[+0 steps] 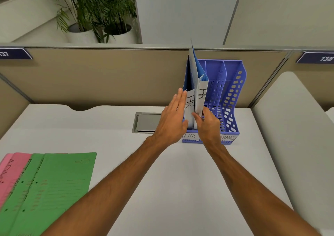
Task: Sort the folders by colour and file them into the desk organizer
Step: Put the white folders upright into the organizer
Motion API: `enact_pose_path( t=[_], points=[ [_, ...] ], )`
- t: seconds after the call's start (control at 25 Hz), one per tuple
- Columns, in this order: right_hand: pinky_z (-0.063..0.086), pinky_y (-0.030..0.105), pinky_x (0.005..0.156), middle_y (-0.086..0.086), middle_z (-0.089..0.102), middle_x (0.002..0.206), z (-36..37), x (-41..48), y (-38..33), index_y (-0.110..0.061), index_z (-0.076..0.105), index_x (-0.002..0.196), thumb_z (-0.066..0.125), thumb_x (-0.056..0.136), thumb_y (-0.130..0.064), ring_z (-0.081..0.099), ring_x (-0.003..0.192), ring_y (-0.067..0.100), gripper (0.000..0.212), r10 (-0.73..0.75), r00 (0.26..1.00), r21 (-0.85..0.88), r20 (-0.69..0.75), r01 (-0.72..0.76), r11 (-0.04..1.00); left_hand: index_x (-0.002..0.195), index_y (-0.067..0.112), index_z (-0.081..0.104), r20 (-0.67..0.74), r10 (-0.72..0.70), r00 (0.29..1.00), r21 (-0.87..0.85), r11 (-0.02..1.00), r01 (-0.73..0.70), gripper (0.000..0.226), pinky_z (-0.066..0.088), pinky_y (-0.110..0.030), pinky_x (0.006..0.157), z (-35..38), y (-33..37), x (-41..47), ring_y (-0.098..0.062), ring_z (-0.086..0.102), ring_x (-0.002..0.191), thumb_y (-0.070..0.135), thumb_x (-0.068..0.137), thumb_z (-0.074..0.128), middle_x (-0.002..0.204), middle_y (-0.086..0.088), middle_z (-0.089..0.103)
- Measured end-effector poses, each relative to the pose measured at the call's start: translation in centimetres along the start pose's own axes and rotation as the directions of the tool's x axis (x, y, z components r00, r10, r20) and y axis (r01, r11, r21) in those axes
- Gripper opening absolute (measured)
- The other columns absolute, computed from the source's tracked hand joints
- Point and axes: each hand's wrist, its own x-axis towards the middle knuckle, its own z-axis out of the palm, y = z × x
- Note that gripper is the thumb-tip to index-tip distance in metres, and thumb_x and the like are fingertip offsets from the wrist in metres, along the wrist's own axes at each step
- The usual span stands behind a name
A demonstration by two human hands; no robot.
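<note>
A white desk [180,172] has a grey cable hatch [147,122] near its far edge. Behind stands a beige partition [108,76], with one dark number plate [13,53] far left and another [318,57] far right. Beyond, leafy plants [94,6] in white pots [81,34]

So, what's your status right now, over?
Left hand flat on blue folders in organizer. Right hand pinches them. Green folders, pink folders wait on desk. Nothing blocking.
</note>
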Motion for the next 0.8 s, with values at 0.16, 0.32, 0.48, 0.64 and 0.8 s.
enact_pose_path(
  t=[0.16,0.32,0.48,0.64,0.8],
  points=[
    [0.048,0.024,0.074,0.016,0.068,0.114,0.4,-0.6,0.5,-0.008,0.055,0.111,0.072,0.086,-0.023,0.066,0.107,0.032,0.034,0.047,0.999,-0.012,0.015,-0.047,0.999,0.155,0.019,-0.005,0.001,0.005,1.000,0.001,1.000,-0.005,0.093,0.019,-0.045,0.121,0.1,-0.1,0.0,-0.017,-0.003,0.151,0.009,0.091,0.062,0.163,0.003,-0.012],
    [0.057,0.033,0.077,0.014,0.067,0.118,0.7,-0.4,0.9,-0.011,0.052,0.112,0.069,0.088,-0.028,0.066,0.107,0.030,0.034,0.140,0.983,-0.009,0.118,-0.140,0.990,0.155,0.020,-0.006,0.001,-0.001,1.000,0.026,1.000,0.001,0.093,0.020,-0.044,0.121,0.1,-0.2,0.0,-0.017,-0.002,0.151,0.010,0.091,0.061,0.163,0.005,-0.012],
    [0.057,0.042,0.084,0.013,0.062,0.126,0.9,0.0,1.3,-0.011,0.051,0.116,0.068,0.088,-0.030,0.062,0.113,0.032,0.038,0.276,0.929,-0.126,0.248,-0.251,0.960,0.155,0.019,-0.005,0.026,0.013,1.000,0.002,1.000,-0.013,0.095,0.029,-0.045,0.117,-0.4,0.1,-0.2,-0.018,0.004,0.150,-0.001,0.088,0.059,0.163,0.004,-0.012],
    [0.055,0.045,0.088,0.015,0.058,0.130,1.1,0.3,1.5,-0.008,0.050,0.121,0.067,0.089,-0.028,0.059,0.116,0.033,0.041,0.337,0.873,-0.185,0.352,-0.288,0.940,0.155,0.018,-0.005,0.044,0.030,0.999,-0.013,1.000,-0.029,0.095,0.041,-0.044,0.109,-1.0,0.5,-0.5,-0.020,0.013,0.149,-0.005,0.087,0.058,0.163,0.004,-0.013],
    [0.055,0.044,0.089,0.016,0.055,0.135,0.9,0.3,1.6,-0.006,0.047,0.128,0.068,0.089,-0.026,0.057,0.119,0.033,0.048,0.383,0.791,-0.168,0.477,-0.346,0.923,0.155,0.019,-0.007,0.055,0.023,0.998,-0.012,1.000,-0.022,0.095,0.046,-0.043,0.104,-1.2,0.5,-0.6,-0.019,0.017,0.147,-0.003,0.088,0.058,0.163,0.005,-0.014]
  ],
)
